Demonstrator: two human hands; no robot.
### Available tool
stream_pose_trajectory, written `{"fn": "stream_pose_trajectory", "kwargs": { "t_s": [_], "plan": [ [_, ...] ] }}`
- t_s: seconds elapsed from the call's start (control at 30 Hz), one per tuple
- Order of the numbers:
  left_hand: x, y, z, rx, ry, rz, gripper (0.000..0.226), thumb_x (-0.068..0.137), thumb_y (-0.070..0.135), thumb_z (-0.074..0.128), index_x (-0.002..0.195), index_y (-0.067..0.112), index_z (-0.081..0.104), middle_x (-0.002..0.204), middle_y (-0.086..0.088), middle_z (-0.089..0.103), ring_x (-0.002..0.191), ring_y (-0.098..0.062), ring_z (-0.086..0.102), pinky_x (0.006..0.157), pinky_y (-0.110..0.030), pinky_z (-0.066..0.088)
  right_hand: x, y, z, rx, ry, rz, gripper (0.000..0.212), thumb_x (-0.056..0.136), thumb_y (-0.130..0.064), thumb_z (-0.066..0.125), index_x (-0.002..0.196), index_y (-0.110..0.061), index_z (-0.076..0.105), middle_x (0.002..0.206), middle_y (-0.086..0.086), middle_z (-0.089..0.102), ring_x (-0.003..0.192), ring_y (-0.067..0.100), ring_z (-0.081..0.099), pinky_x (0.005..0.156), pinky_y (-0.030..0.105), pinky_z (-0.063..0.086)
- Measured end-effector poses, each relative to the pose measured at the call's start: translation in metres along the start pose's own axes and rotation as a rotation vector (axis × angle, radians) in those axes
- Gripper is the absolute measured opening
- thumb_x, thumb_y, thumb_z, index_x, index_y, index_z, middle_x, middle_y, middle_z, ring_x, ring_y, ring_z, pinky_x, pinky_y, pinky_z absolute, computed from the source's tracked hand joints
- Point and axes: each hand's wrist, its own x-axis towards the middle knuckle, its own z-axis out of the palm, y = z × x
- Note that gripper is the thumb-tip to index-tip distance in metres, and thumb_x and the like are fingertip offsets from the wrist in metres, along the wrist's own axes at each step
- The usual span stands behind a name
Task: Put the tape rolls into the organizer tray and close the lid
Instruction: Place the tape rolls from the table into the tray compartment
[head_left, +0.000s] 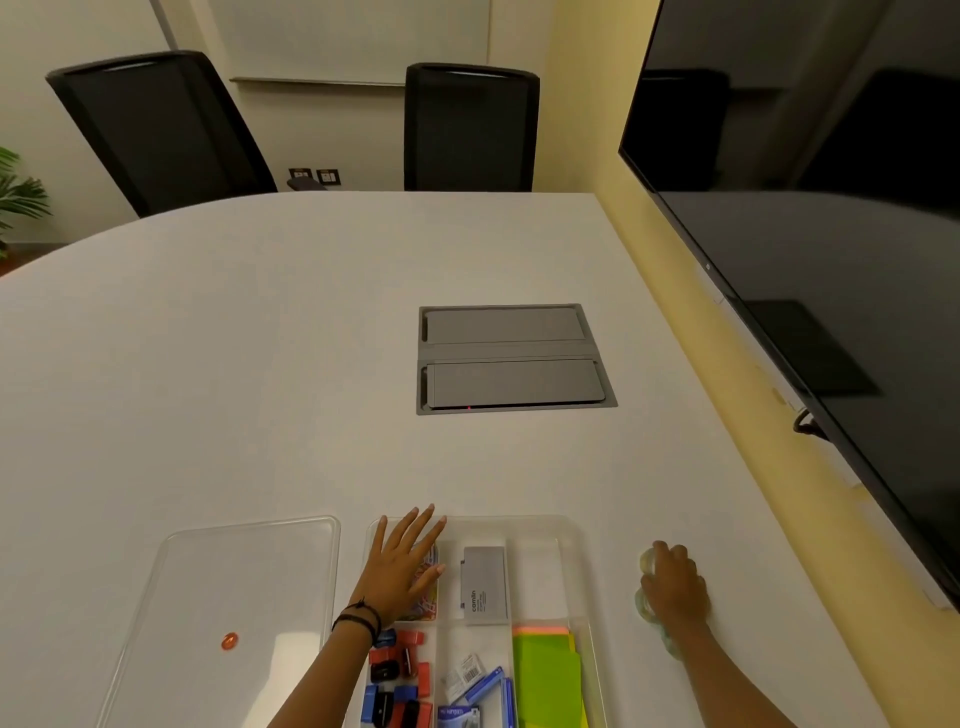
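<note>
A clear organizer tray (569, 530) lies at the table's near edge, its compartments holding paper clips, a grey box, binder clips, staples and coloured sticky notes. My left hand (402, 564) rests flat, fingers spread, over the tray's far-left compartment. The tray's clear lid (249, 577) with an orange knob lies flat to the left. To the tray's right, several clear tape rolls (648, 566) lie in a row on the table, and my right hand (675, 584) covers them with fingers curled around the far ones. One far compartment of the tray (535, 564) is empty.
A grey cable hatch (511, 358) is set into the white table (234, 364) farther out. A large dark screen (831, 234) hangs on the yellow wall at the right. Two black chairs (470, 127) stand beyond the far edge.
</note>
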Motion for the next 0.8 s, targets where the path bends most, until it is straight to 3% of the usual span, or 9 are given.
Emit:
{"fn": "stream_pose_trajectory", "kwargs": {
  "t_s": [0.13,0.17,0.3,0.5,0.63,0.67,0.73,0.8],
  "plan": [
    [0.000,0.004,-0.002,0.018,0.022,-0.032,0.059,0.095,0.057,0.001,0.137,0.028,0.030,0.129,-0.005,0.063,0.113,-0.026,0.063,0.114,-0.038,-0.016,0.004,0.002,-0.002,-0.034,-0.028,-0.024,0.038,0.091,-0.023,0.050,0.126,-0.016,0.040,0.124,0.008,0.046,0.115,0.024,0.051,0.097,0.034,0.042],
    [-0.001,0.004,-0.002,0.026,0.028,-0.039,0.059,0.095,0.058,0.001,0.137,0.029,0.029,0.129,-0.004,0.062,0.113,-0.025,0.063,0.114,-0.038,-0.016,0.006,0.003,-0.003,-0.021,-0.029,-0.023,0.037,0.090,-0.024,0.051,0.124,-0.015,0.042,0.122,0.009,0.048,0.113,0.025,0.052,0.096,0.035,0.042],
    [-0.005,0.005,0.003,0.010,0.050,-0.051,0.061,0.094,0.058,0.001,0.147,0.029,-0.006,0.131,-0.004,0.061,0.121,-0.024,0.055,0.114,-0.038,-0.017,0.008,-0.001,-0.012,0.149,0.013,0.024,0.034,0.087,-0.025,0.057,0.117,-0.010,0.050,0.113,0.013,0.054,0.103,0.031,0.057,0.090,0.039,0.045],
    [-0.007,0.002,0.002,0.028,0.080,-0.046,0.061,0.094,0.059,0.003,0.146,0.030,-0.012,0.136,-0.008,0.054,0.144,-0.010,-0.005,0.113,-0.035,-0.019,0.008,-0.029,-0.034,0.436,0.093,-0.023,0.043,0.085,-0.024,0.063,0.123,-0.008,0.050,0.118,0.020,0.054,0.106,0.037,0.056,0.086,0.039,0.048],
    [-0.008,0.002,0.000,0.062,0.106,-0.037,0.061,0.095,0.058,0.002,0.147,0.029,-0.011,0.132,-0.009,0.058,0.145,-0.011,-0.008,0.113,-0.034,-0.019,0.004,-0.055,-0.049,0.663,0.155,-0.120,0.041,0.084,-0.017,0.067,0.121,-0.006,0.053,0.116,0.021,0.056,0.103,0.035,0.057,0.081,0.032,0.046],
    [-0.008,0.002,-0.001,0.056,0.101,-0.038,0.061,0.095,0.058,0.002,0.147,0.029,-0.011,0.131,-0.008,0.060,0.144,-0.013,0.000,0.113,-0.035,-0.019,0.002,-0.061,-0.052,0.721,0.148,-0.152,0.039,0.084,-0.015,0.067,0.120,-0.007,0.053,0.114,0.019,0.056,0.100,0.034,0.057,0.079,0.030,0.045],
    [-0.007,0.002,-0.003,0.067,0.096,-0.046,0.062,0.095,0.057,-0.001,0.147,0.027,-0.014,0.128,-0.006,0.063,0.136,-0.020,0.019,0.113,-0.036,-0.019,-0.003,-0.074,-0.056,0.824,0.087,-0.215,0.035,0.083,-0.014,0.068,0.116,-0.009,0.056,0.107,0.014,0.057,0.091,0.027,0.058,0.074,0.027,0.046],
    [-0.006,0.002,-0.004,0.078,0.095,-0.040,0.062,0.094,0.057,-0.003,0.147,0.025,-0.013,0.129,-0.004,0.061,0.144,-0.020,0.012,0.113,-0.037,-0.018,-0.008,-0.086,-0.054,0.879,-0.018,-0.285,0.031,0.082,-0.012,0.069,0.111,-0.010,0.060,0.098,0.008,0.059,0.080,0.019,0.058,0.065,0.016,0.048]
  ]
}}
